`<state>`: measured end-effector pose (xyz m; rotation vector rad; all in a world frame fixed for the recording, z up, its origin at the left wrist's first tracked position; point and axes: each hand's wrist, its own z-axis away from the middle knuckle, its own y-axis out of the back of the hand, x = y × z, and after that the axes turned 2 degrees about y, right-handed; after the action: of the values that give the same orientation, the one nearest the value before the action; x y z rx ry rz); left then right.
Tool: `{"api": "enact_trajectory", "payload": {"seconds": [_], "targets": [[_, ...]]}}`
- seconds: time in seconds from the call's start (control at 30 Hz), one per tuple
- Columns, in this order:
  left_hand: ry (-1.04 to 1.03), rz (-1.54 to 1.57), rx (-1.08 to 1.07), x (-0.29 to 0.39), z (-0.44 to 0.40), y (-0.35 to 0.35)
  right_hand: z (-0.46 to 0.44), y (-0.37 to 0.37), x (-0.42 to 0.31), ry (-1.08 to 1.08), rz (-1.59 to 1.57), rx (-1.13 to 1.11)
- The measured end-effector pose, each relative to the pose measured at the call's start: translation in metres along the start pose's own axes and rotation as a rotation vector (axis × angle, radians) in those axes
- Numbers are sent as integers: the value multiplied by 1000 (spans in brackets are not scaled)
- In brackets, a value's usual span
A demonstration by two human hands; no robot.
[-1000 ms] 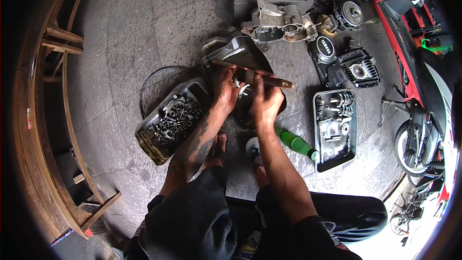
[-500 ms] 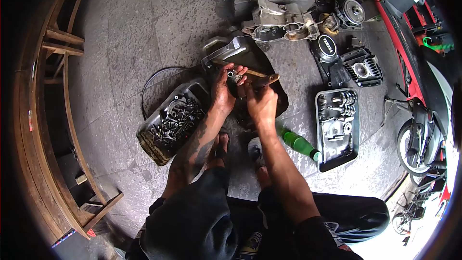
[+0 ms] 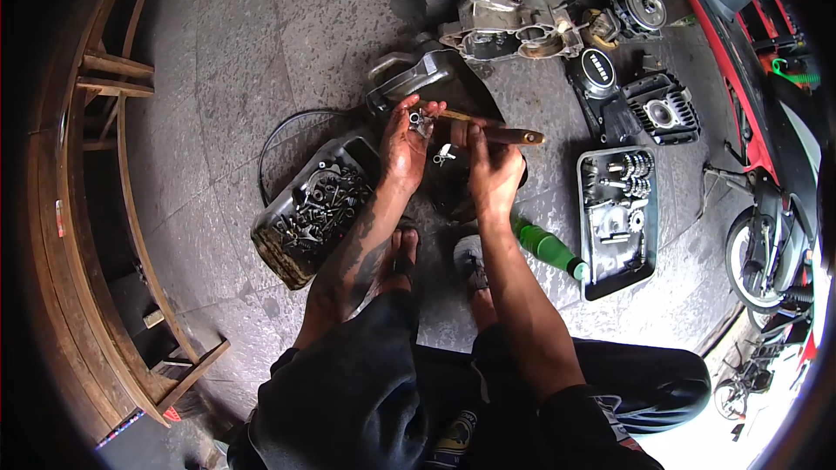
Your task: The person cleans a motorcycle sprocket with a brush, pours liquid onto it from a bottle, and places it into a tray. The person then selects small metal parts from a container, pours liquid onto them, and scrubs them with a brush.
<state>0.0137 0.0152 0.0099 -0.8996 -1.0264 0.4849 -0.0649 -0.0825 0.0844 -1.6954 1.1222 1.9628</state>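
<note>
My left hand (image 3: pixel 403 152) is palm up with its fingers curled, holding small metal parts (image 3: pixel 420 122), one with a round ring end. In my right hand (image 3: pixel 496 176) is a paintbrush (image 3: pixel 512 135); its wooden handle points right and its head is close to my left fingers. Both hands are over a dark container (image 3: pixel 475 87). A small shiny metal piece (image 3: pixel 444 155) shows between them; whether it lies in the container or is falling, I cannot tell. To the left, a second container (image 3: pixel 268 252) holds many loose bolts and small parts (image 3: pixel 322 209).
On the right are a green bottle (image 3: pixel 550 248) and a metal tray (image 3: pixel 585 235) of gears and shafts. Engine cases (image 3: pixel 505 26), a YAMAHA cover (image 3: pixel 598 70) and a finned cylinder part (image 3: pixel 662 110) lie beyond. A wooden bench (image 3: pixel 78 235) runs along the left; a motorcycle (image 3: pixel 758 139) stands right.
My right hand has moved slightly right with the paintbrush, opening a gap between the hands. The small shiny piece has come into view there. My left hand has stayed nearly in place.
</note>
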Motion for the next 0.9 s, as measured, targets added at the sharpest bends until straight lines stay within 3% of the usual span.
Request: {"api": "enact_trajectory", "payload": {"seconds": [0.07, 0.2, 0.27, 0.4, 0.47, 0.53, 0.57, 0.67, 0.73, 0.8, 0.87, 0.9], "targets": [[2, 14, -28, -4, 0, -6, -3, -11, -5, -3, -374, 27], [-66, -25, 3, -3, -3, -4, -2, -7, 25, 59, 145, -77], [-109, -59, -85, 1, -5, 1, 2, 3, 28, 38, 5, -23], [-27, 25, -52, 0, -5, 2, 10, -1, 48, 16, 490, -171], [52, 107, 40, 1, -6, 2, 9, 2, 50, -64, 475, -222], [59, 117, 44, -4, -8, 14, 8, 6, 31, -69, 10, -62], [42, 121, 10, -6, -9, 17, 5, 5, 18, 7, 39, 3], [86, 165, -28, -7, -3, 12, -2, -14, 0, 6, -263, 95], [167, 218, 99, -10, -1, 7, -3, -25, -1, 53, -233, 101], [141, 241, 105, -15, -5, 17, 7, -26, 7, 1, 19, -53], [49, 100, 21, -18, -7, 33, 11, -18, 9, 76, 68, -96], [46, 2, 117, -18, -3, 29, 10, -12, 3, 29, -14, -77]]}}
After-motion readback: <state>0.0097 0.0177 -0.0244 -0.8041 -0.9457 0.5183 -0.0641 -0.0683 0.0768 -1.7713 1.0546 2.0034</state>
